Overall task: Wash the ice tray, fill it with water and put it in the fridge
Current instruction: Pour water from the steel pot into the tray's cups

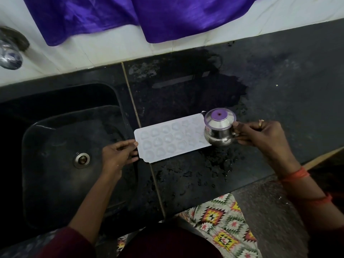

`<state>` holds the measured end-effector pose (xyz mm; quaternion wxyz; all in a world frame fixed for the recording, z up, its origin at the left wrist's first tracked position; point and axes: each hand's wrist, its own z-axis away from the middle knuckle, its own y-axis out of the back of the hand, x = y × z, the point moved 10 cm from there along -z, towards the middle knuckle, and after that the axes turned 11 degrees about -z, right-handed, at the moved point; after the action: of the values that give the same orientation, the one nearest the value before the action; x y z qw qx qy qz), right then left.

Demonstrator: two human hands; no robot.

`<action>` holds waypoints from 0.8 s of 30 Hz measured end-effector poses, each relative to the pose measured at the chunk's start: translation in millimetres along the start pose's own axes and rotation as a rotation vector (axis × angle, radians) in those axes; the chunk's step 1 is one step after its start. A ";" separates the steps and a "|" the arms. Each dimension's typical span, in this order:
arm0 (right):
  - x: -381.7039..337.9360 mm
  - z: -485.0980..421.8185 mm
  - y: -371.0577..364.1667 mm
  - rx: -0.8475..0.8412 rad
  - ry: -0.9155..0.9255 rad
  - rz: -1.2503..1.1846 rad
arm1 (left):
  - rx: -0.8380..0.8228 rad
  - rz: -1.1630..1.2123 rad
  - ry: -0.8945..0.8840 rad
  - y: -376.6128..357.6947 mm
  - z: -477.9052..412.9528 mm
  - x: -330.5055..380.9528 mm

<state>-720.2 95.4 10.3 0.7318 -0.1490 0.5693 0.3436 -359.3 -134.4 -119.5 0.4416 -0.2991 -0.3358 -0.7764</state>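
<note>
I steady the white plastic ice tray (pixel 167 140), centre frame, left grip (pixel 119 153) pinching its end; right grip (pixel 260 133) holds small steel jug (pixel 219 131) for filling.

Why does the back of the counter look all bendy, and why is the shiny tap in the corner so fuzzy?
Head view: the wide-angle lens curves the counter's straight back edge; the tap sits at the frame's far edge, smeared and soft. The light is dim, so the black sink loses detail, while the white ice tray and steel jug stay fairly sharp.
</note>
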 end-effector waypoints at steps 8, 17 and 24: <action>-0.3 -2.1 -1.5 -0.021 0.013 -0.004 | 0.003 -0.002 -0.011 1.4 0.4 4.0; -3.2 -0.6 -4.0 -0.009 0.024 -0.006 | -0.002 0.007 -0.010 1.6 1.3 4.5; -2.2 -0.9 -1.2 -0.015 0.024 -0.004 | 0.005 0.008 -0.005 2.6 2.4 4.1</action>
<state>-720.3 93.3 11.8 0.7245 -0.1601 0.5752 0.3445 -358.3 -135.5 -114.3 0.4445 -0.3013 -0.3377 -0.7731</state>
